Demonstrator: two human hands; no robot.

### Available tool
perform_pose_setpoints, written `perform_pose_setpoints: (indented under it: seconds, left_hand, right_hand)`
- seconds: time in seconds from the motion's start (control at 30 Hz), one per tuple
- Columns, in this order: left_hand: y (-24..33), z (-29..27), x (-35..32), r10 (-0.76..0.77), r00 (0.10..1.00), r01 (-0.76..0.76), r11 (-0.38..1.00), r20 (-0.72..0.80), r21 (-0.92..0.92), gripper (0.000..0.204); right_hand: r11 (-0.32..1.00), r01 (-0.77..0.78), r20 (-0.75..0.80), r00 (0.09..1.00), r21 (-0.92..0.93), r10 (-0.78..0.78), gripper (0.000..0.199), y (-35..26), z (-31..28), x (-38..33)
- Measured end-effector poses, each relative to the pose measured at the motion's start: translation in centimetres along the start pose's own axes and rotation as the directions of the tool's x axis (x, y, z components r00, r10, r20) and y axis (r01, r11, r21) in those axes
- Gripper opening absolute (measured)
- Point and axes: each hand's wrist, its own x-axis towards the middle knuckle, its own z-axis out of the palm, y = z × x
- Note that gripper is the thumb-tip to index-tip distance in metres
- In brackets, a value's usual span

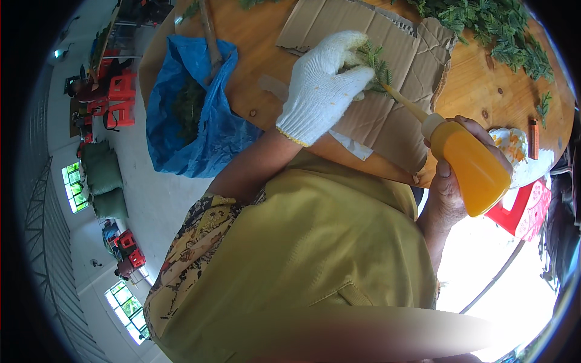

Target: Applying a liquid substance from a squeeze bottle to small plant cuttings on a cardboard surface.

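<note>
My left hand [322, 81], in a white knitted glove, pinches a small green sprig [380, 68] with needle-like leaves over a flattened sheet of brown cardboard [387, 134]. Bare, my right hand [446, 192] is wrapped round a squeeze bottle [471, 166] with orange-yellow contents. The bottle is tilted, and its long thin nozzle points up and left, with the tip at the sprig's lower end. Whether the tip touches the sprig I cannot tell. Part of the sprig is hidden behind the gloved fingers.
A blue plastic bag [212, 130] with greenery inside hangs at the table's left edge, beside a wooden stick [209, 33]. Piled green sprigs [484, 24] lie far right. An orange-stained white wad [511, 145], a small orange object [534, 139] and a red stool [526, 209] are at right.
</note>
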Motion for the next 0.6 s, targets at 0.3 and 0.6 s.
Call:
perform_pose_setpoints:
  seconds: [0.3, 0.6]
  left_hand:
    - [0.13, 0.17, -0.11, 0.002, 1.000, -0.002, 1.000, -0.005, 0.013, 0.039]
    - [-0.17, 0.30, -0.01, 0.006, 1.000, -0.006, 0.999, -0.003, -0.038, 0.040]
  right_hand:
    - [1.000, -0.024, -0.053, 0.998, -0.002, 0.024, 0.050, 0.13, -0.42, -0.47]
    - [0.998, -0.056, -0.087, 0.995, 0.016, 0.058, 0.048, 0.42, -0.86, -0.97]
